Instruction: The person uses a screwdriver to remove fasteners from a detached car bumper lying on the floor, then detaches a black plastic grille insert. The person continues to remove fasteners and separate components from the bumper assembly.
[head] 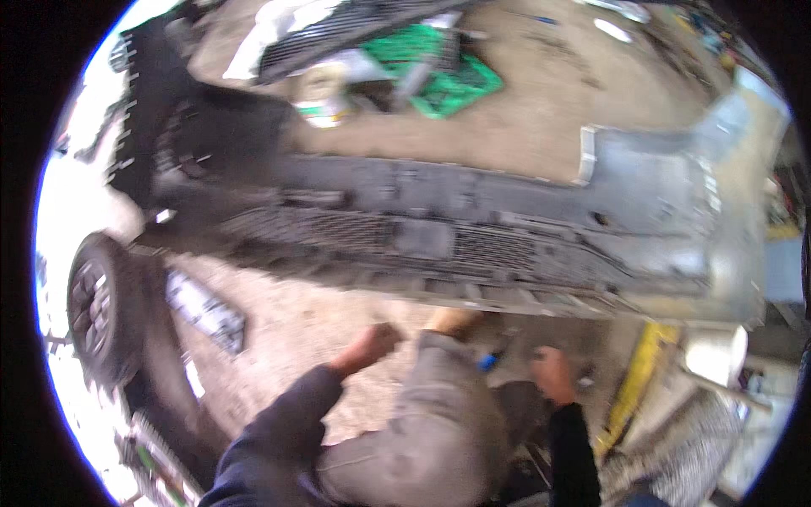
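A large car bumper cover (pixel 424 237), dark with mesh grille sections, spans the view in front of me with its inner side showing. My left hand (pixel 374 345) is below its lower edge, apart from it, over the floor left of my leg. My right hand (pixel 552 374) is right of my knee, its fingers curled, and also apart from the bumper cover. Blur hides whether either hand holds anything small. A small blue object (pixel 488 362) lies on the floor between my leg and my right hand.
A wheel with a tyre (pixel 95 310) stands at left, near a grey panel-like part (pixel 206 310). Beyond the bumper lie a black slatted grille (pixel 336 41), green sheeting (pixel 456 79) and a roll of tape (pixel 322 81). A yellow bar (pixel 637 386) and white bucket (pixel 716 355) are at right.
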Demonstrator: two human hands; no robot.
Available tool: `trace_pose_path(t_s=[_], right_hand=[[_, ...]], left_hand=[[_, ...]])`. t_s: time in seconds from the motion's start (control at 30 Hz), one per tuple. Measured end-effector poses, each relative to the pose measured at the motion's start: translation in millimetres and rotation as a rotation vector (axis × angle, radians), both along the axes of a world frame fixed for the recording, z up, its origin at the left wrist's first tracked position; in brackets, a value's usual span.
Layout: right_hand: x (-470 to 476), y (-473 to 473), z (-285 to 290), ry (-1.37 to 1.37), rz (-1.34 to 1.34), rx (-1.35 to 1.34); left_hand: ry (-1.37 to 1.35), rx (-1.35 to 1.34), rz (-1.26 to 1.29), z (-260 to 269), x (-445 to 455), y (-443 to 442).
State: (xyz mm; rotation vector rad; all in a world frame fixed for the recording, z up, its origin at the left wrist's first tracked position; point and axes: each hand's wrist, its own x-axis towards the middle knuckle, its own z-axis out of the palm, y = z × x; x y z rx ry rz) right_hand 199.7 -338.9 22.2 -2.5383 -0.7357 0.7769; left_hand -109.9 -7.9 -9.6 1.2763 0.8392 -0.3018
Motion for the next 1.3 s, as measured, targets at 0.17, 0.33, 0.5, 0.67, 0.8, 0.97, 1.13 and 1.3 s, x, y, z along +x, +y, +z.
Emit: trace_pose_path(t_s=[0.17, 0.33, 0.5, 0.67, 0.8, 0.97, 1.13, 1.3], right_hand=[[11, 39, 20, 0.073, -0.024, -0.166], [-12, 47, 0, -0.069, 0.119, -0.21], [10, 14, -9, 0.017, 0.006, -0.101], [19, -4, -48, 0.085, -0.11, -0.002], [2, -21, -45, 0.14, -0.214, 0.05], [1, -43, -46, 0.186, -0.41, 0.127], [-15, 28, -9, 0.139, -0.352, -0.09], [-28, 90, 20, 0.057, 0.123, -0.352]], left_hand=[[-0.767, 0.575, -0.363, 1, 66, 8], [-0.921, 0.163, -0.536, 5, 104, -10], [-0.581, 0.003, -0.656, 81, 40, 30], [-0.549, 0.245, -0.786, 171, -75, 93], [-0.68, 0.474, -0.89, 179, -143, 126], [-0.839, 0.708, -0.767, 137, -175, 162], [-0.502, 0.122, 0.07, 58, -213, 166], [-0.2, -0.153, 0.816, 14, -269, 176]])
